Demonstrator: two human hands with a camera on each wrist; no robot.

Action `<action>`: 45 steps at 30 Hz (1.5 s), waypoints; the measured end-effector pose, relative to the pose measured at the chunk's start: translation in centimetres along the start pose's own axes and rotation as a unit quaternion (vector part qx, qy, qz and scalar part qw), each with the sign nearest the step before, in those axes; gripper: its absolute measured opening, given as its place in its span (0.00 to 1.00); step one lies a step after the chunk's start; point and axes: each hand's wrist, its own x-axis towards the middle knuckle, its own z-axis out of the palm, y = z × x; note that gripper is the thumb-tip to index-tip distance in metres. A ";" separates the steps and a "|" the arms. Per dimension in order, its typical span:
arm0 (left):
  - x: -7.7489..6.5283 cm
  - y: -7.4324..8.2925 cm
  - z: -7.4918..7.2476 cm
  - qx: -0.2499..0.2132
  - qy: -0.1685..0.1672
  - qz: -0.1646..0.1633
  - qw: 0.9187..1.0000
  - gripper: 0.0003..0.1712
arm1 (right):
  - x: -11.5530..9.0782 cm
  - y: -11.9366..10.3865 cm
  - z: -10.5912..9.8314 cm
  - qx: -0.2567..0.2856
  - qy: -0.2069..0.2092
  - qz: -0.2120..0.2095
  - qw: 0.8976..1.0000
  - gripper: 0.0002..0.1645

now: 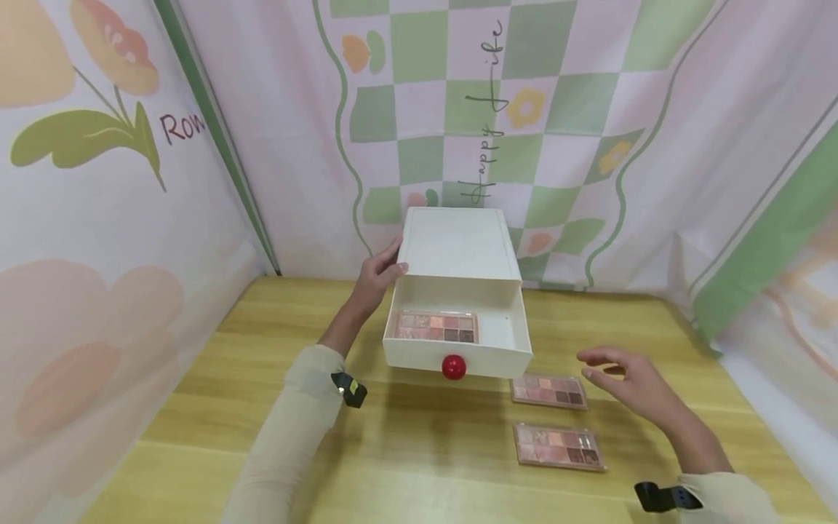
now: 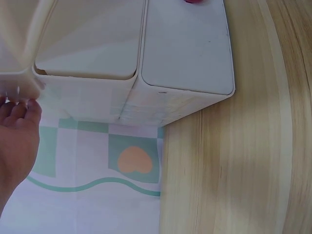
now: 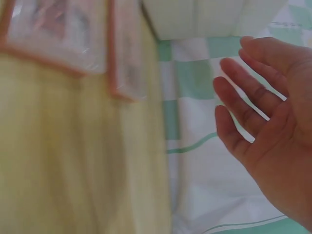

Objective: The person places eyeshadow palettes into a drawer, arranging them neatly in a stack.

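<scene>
A white drawer cabinet (image 1: 458, 244) stands at the back of the table with its top drawer (image 1: 511, 320) pulled out. Its front carries a red round knob (image 1: 454, 367). Inside the drawer, toward the left, lies an eyeshadow palette (image 1: 435, 327). My left hand (image 1: 376, 280) rests against the cabinet's upper left side, thumb near the front edge; the left wrist view shows its fingertips touching the wall. My right hand (image 1: 631, 382) hovers with loosely bent, empty fingers. Left of it, a second palette (image 1: 548, 391) and a third palette (image 1: 559, 446) lie on the table.
The wooden table (image 1: 216, 407) extends to both sides of the cabinet. Behind the cabinet hangs a green-and-white checked curtain (image 1: 471, 109), with a floral curtain (image 1: 98, 291) on the left. Below the pulled-out drawer, the lower drawers (image 2: 187, 44) are closed.
</scene>
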 end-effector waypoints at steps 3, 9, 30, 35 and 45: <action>0.1 0.1 0.0 0.000 -0.001 -0.001 1.000 0.40 | -0.1 0.8 0.5 0.000 -0.001 0.002 1.000 0.18; 0.1 0.1 0.0 -0.005 -0.004 0.000 1.000 0.39 | -0.2 2.3 1.5 -0.012 -0.012 0.008 1.000 0.23; -0.1 0.4 0.0 -0.001 -0.003 -0.008 1.000 0.39 | -0.4 3.5 3.9 -0.005 -0.113 0.072 0.991 0.49; -0.1 0.3 0.1 0.000 -0.005 -0.009 1.000 0.38 | -0.4 3.7 4.1 -0.001 -0.123 0.064 0.990 0.47; 0.1 0.0 0.0 0.005 -0.004 0.008 1.000 0.39 | -0.1 4.0 4.0 -0.012 -0.134 0.063 0.989 0.42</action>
